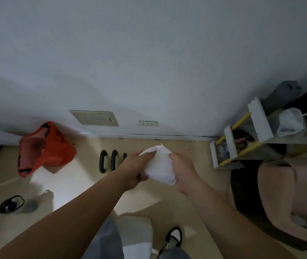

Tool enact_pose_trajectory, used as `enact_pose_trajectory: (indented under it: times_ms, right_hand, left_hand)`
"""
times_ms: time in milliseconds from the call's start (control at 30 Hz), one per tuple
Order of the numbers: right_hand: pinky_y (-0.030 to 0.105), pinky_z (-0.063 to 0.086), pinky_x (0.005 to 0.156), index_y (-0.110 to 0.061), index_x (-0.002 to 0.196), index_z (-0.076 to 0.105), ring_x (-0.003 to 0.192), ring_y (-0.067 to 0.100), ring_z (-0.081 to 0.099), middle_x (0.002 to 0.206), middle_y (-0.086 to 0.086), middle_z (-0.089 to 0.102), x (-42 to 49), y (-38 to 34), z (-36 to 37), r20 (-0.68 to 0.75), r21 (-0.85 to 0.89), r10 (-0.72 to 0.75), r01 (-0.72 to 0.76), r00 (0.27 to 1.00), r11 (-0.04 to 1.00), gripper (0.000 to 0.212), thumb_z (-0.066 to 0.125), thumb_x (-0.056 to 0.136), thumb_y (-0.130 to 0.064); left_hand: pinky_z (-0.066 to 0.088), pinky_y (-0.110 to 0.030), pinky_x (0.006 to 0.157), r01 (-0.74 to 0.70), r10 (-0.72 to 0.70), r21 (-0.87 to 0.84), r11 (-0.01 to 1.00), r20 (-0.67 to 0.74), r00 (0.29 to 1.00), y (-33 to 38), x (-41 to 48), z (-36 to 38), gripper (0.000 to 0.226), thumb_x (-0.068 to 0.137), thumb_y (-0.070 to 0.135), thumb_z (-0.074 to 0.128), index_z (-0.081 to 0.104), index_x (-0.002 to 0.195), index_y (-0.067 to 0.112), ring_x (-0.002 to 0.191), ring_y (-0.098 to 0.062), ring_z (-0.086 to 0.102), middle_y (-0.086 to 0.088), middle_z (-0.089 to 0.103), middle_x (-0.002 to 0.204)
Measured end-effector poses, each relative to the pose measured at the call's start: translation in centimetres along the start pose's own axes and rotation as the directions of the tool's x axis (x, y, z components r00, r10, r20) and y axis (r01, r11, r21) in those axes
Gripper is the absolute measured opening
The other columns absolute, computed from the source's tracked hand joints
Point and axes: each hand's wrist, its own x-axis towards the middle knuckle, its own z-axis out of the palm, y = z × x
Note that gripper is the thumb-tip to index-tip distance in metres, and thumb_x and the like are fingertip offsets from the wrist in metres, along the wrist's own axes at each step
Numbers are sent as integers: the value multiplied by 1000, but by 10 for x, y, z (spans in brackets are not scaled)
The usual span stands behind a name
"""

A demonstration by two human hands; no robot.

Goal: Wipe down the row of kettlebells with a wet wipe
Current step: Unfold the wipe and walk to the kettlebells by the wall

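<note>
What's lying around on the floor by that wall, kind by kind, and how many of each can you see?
Kettlebell handles, black: 3 showing, the third mostly behind the left hand
Orange bag: 1
Water bottle with black lid: 1
Total: 5

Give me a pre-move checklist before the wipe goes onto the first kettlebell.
1. Wipe in hand: ok. The white wipe is gripped by the left hand and the right hand.
2. Wipe spread flat: not ok, bunched between the hands.
3. Kettlebells located: ok. Black kettlebell handles stand on the floor near the wall, beyond the left hand.
4. Whole row visible: not ok, the hands cover its right part.
5. Contact with a kettlebell: not ok, none yet.
6. Wipe wet: cannot tell.
</note>
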Motion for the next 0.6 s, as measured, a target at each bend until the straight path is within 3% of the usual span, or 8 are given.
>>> enact_pose_trajectory:
  times_ms: [67,133,233,333,400,467,533,600]
  right_hand:
    - [37,52,69,-12,99,68,88,30,67,100,14,70,24,-12,17,-26,-95,-41,38,999,995,23,51,93,-27]
    - [35,49,67,-9,100,66,85,27,65,102,15,69,48,-22,31,-35,-114,-63,59,997,992,26,51,93,-30]
    - [45,60,82,-21,100,66,93,26,68,104,9,71,92,-30,51,-74,-54,-74,70,994,996,24,49,99,-38]
    - [46,59,90,-23,117,66,99,28,69,110,4,72,145,-26,71,-152,72,-16,27,988,997,32,45,103,-43]
    - [46,59,90,-22,118,67,99,28,70,111,4,73,188,-15,81,-168,109,24,-5,986,994,34,45,103,-44]
    - [50,59,91,-21,116,69,98,28,72,111,6,74,237,6,87,-152,105,26,-10,988,994,34,47,103,-45]
    - [51,58,94,-19,121,67,101,29,71,115,8,73,292,37,89,-132,51,28,-22,991,998,39,48,103,-47]
    - [50,57,95,-17,124,65,101,30,69,116,10,71,343,73,88,-135,31,51,-47,990,998,43,47,102,-49]
  left_hand:
    - [48,-27,54,25,-27,-80,996,-15,1000,17,33,-12,48,89,44,71,64,121,9,75,-23,64,-10,67,101]
    - [58,-36,65,57,-57,-138,989,3,998,31,70,-23,63,82,52,76,62,125,7,93,-30,71,-12,72,112]
    - [57,-51,89,46,-31,-126,991,118,993,46,125,-37,62,88,54,67,60,130,9,108,-34,69,-13,71,121]
    - [47,-51,106,77,-38,-127,989,285,958,40,168,-45,53,96,41,64,59,132,3,119,-36,63,-17,66,129]
    - [47,-52,103,48,-19,-103,994,267,964,24,204,-51,42,96,30,66,64,124,-1,113,-41,65,-20,69,122]
    - [54,-49,90,16,0,-85,996,186,983,5,247,-58,36,93,26,69,67,117,0,105,-40,69,-19,72,115]
    - [52,-60,95,-12,23,-89,996,130,991,-25,299,-70,35,90,24,74,68,116,2,105,-37,70,-17,73,113]
    - [41,-72,98,-7,11,-43,999,108,994,-56,348,-79,38,86,26,77,69,114,2,105,-45,67,-20,73,111]
